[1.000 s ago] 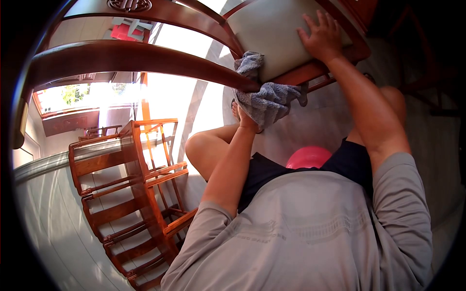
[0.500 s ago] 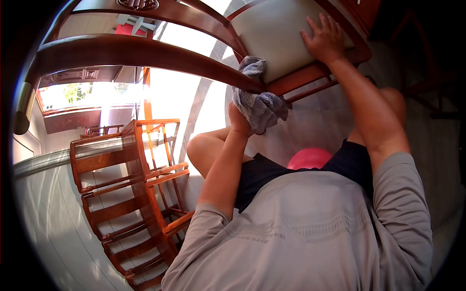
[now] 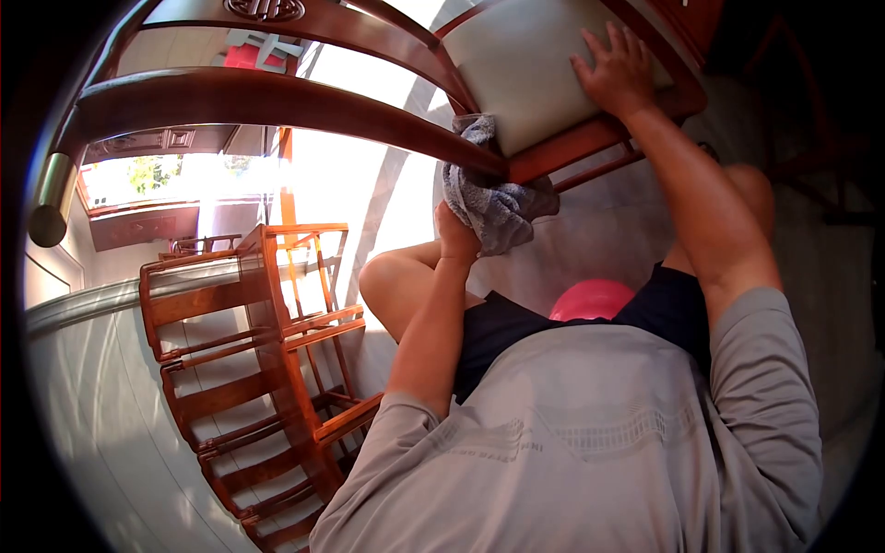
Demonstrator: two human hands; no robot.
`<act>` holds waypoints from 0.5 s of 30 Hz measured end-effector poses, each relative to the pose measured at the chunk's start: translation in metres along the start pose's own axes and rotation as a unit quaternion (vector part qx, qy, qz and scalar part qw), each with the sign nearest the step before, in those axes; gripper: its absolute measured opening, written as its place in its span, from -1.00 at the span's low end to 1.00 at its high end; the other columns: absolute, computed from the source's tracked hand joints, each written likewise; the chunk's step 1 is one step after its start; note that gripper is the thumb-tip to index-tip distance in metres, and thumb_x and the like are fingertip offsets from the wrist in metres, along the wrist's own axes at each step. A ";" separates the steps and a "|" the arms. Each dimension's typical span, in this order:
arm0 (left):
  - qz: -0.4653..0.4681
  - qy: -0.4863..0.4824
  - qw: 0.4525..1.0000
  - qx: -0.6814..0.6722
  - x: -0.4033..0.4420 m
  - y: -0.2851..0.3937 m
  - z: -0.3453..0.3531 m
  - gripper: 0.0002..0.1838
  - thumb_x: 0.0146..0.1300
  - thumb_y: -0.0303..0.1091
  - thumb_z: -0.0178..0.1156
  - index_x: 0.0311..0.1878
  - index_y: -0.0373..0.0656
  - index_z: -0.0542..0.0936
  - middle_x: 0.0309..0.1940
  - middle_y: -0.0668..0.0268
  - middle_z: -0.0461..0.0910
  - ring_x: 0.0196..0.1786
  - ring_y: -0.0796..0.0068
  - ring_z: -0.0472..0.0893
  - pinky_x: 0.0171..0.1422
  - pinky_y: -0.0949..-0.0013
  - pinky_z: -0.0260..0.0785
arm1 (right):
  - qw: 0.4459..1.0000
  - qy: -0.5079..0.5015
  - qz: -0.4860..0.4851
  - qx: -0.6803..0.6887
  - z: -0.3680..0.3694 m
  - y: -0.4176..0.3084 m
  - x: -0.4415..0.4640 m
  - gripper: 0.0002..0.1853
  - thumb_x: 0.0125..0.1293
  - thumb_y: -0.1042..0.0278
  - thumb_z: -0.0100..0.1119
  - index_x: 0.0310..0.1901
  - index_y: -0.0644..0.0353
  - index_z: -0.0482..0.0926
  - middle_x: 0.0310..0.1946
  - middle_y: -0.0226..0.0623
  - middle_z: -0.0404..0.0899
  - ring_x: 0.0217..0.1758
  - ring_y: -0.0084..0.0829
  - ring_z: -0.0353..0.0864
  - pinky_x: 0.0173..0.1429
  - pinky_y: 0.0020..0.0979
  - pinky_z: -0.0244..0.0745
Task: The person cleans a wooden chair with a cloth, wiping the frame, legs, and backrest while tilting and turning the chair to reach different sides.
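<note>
A grey cloth (image 3: 498, 207) is bunched in my left hand (image 3: 456, 232) and wraps around the dark red wooden post of a chair (image 3: 369, 131), near the corner of its seat. My right hand (image 3: 618, 72) lies with spread fingers on the pale seat pad (image 3: 521, 78). The cloth hides part of the left fingers. The chair's curved back rails stretch to the upper left, one with a round carved emblem (image 3: 265, 7).
Several reddish wooden chairs (image 3: 221, 304) stand in a row at the left by a pale panelled wall (image 3: 92, 387). A pink round object (image 3: 592, 300) is between my legs. A red and grey stool (image 3: 256, 53) is farther off, and dark furniture stands at the right.
The cloth has shifted and bunched differently around the post, with my left hand slightly lower and farther left than a second ago. My right hand remains on the seat.
</note>
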State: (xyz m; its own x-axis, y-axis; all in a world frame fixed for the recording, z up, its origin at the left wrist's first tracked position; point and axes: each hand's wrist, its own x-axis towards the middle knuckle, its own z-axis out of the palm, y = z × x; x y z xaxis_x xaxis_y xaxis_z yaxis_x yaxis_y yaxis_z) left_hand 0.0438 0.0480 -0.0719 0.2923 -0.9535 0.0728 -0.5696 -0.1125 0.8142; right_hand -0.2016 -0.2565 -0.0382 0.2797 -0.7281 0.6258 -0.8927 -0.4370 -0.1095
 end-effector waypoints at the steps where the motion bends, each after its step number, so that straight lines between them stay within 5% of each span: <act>1: -0.001 0.005 1.000 0.006 0.001 0.000 -0.001 -0.54 0.35 -0.36 0.21 0.29 -0.26 0.53 0.13 0.19 0.66 0.13 0.27 0.67 0.16 0.18 0.57 | 1.000 0.003 0.000 0.003 0.002 0.002 0.000 -0.42 0.44 -0.22 0.15 0.38 -0.16 0.58 0.44 -0.07 0.44 0.53 0.03 0.33 0.58 0.09 0.18; 5: -0.001 0.027 0.998 0.065 0.001 0.001 0.000 -0.33 0.19 -0.18 0.38 0.35 -0.21 0.49 0.22 0.16 0.60 0.24 0.20 0.59 0.32 0.11 0.46 | 1.000 -0.002 0.005 0.001 0.001 0.003 -0.001 -0.42 0.44 -0.22 0.15 0.38 -0.16 0.58 0.44 -0.06 0.44 0.53 0.03 0.33 0.58 0.10 0.18; 9: 0.040 0.005 0.956 0.289 0.012 -0.015 0.025 -0.09 0.03 0.01 0.56 0.42 -0.16 0.45 0.31 0.13 0.54 0.36 0.13 0.52 0.49 0.05 0.35 | 1.000 0.001 0.004 -0.001 0.003 0.002 -0.002 -0.42 0.44 -0.22 0.16 0.37 -0.15 0.59 0.45 -0.05 0.43 0.54 0.03 0.32 0.58 0.10 0.18; 11: 0.097 -0.023 0.913 0.397 0.014 -0.050 0.040 0.00 -0.04 0.13 0.54 0.47 -0.09 0.40 0.43 0.15 0.42 0.50 0.11 0.35 0.63 0.06 0.10 | 1.000 0.003 0.002 0.005 0.001 0.003 -0.003 -0.42 0.43 -0.23 0.16 0.36 -0.14 0.60 0.45 -0.04 0.43 0.54 0.03 0.32 0.58 0.11 0.18; 15: -0.003 -0.105 0.823 0.559 0.025 -0.023 0.050 -0.04 0.20 0.18 0.27 0.60 0.00 0.18 0.57 0.25 0.22 0.62 0.17 0.13 0.72 0.05 -0.15 | 1.000 -0.010 0.004 0.008 -0.001 0.005 -0.003 -0.42 0.40 -0.23 0.19 0.34 -0.14 0.61 0.45 -0.04 0.43 0.54 0.03 0.33 0.56 0.11 0.20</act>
State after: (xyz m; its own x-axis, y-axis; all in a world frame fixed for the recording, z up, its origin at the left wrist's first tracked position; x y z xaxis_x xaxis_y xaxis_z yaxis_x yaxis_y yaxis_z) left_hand 0.0261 0.0125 -0.1177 0.2254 -0.9661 -0.1262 -0.9535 -0.1922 -0.2322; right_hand -0.2070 -0.2560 -0.0397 0.2804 -0.7421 0.6087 -0.8893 -0.4395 -0.1261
